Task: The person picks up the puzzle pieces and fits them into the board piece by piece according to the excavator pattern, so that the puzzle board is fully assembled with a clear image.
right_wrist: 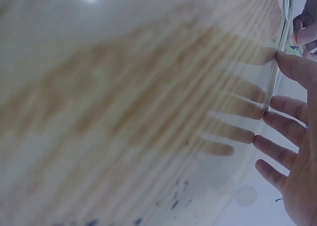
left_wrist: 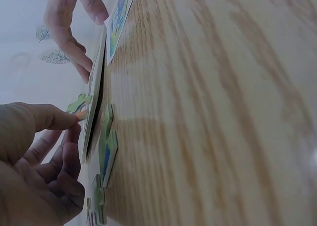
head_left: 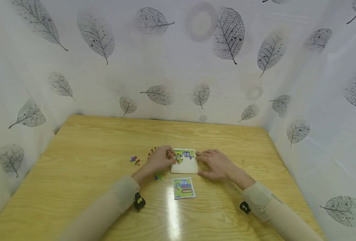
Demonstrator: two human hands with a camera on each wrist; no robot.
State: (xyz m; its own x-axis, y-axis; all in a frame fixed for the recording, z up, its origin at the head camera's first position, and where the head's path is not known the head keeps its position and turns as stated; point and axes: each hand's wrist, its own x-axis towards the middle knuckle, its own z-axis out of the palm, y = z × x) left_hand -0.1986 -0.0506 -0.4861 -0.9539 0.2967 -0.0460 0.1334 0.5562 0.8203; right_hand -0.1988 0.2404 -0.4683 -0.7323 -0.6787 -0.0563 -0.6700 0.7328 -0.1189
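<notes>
A white puzzle tray (head_left: 184,169) lies on the table with some joined pieces (head_left: 188,154) along its far side. My left hand (head_left: 160,158) pinches a green puzzle piece (head_left: 179,159) between thumb and finger over the tray's left part; the left wrist view shows this piece (left_wrist: 79,104) from the side. At the tray's right edge, my right hand (head_left: 217,164) rests with its fingers extended and spread, the fingertips touching the rim. In the right wrist view, those fingers (right_wrist: 285,129) reach the tray's side.
A square picture card (head_left: 184,188) of a blue vehicle lies in front of the tray. Loose green and blue pieces (head_left: 159,176) lie beneath the left wrist, and more pieces (head_left: 134,160) lie farther left. Leaf-printed curtains (head_left: 178,67) enclose the table (head_left: 105,140).
</notes>
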